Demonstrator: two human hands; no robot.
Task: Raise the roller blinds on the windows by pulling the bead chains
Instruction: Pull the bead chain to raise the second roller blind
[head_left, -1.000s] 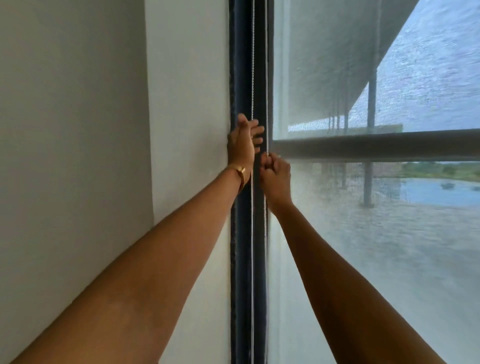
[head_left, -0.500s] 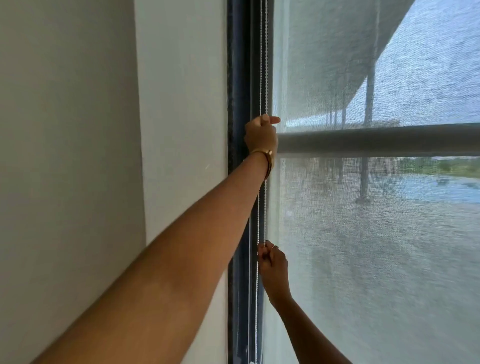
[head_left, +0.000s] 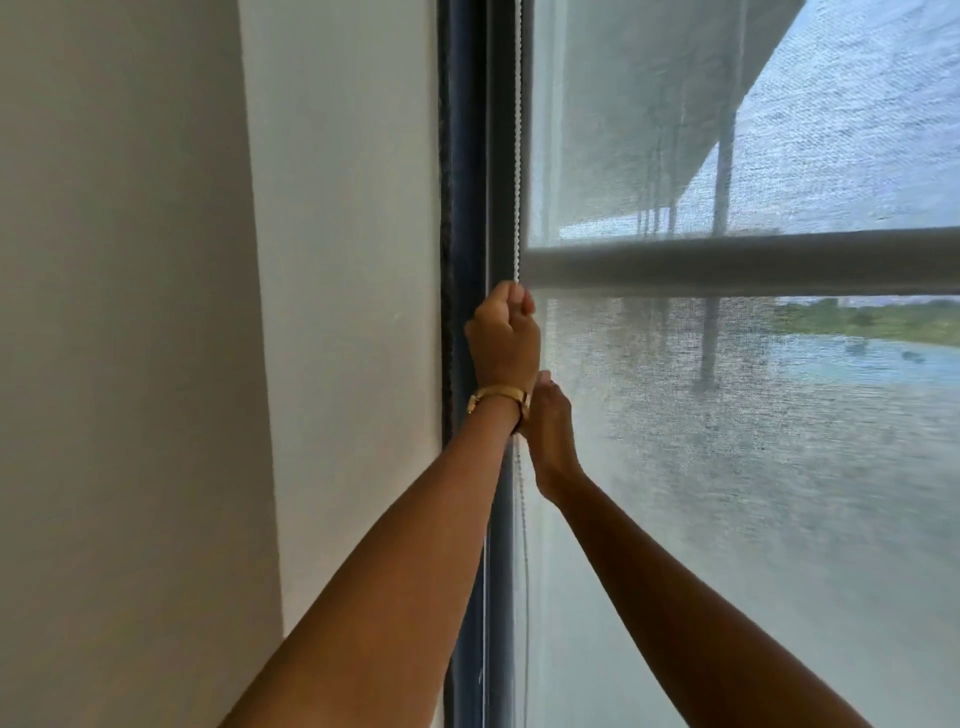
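Note:
A white bead chain (head_left: 517, 156) hangs down the dark window frame (head_left: 467, 208), at the left edge of a sheer grey roller blind (head_left: 727, 467) that covers the window. My left hand (head_left: 503, 338), with a gold bracelet on the wrist, is closed around the chain level with the window's horizontal bar (head_left: 753, 260). Right under it my right hand (head_left: 549, 426) reaches up at the chain; its fingers are partly hidden behind my left wrist, and its grip on the chain cannot be seen clearly. Below my hands the chain continues down (head_left: 521, 519).
A plain white wall (head_left: 156, 364) fills the left half, with a vertical corner edge. Through the blind I see a building overhang, columns and water outside.
My right hand has risen from low on the chain to just under my left hand. My left hand, closed on the chain, has come down a little.

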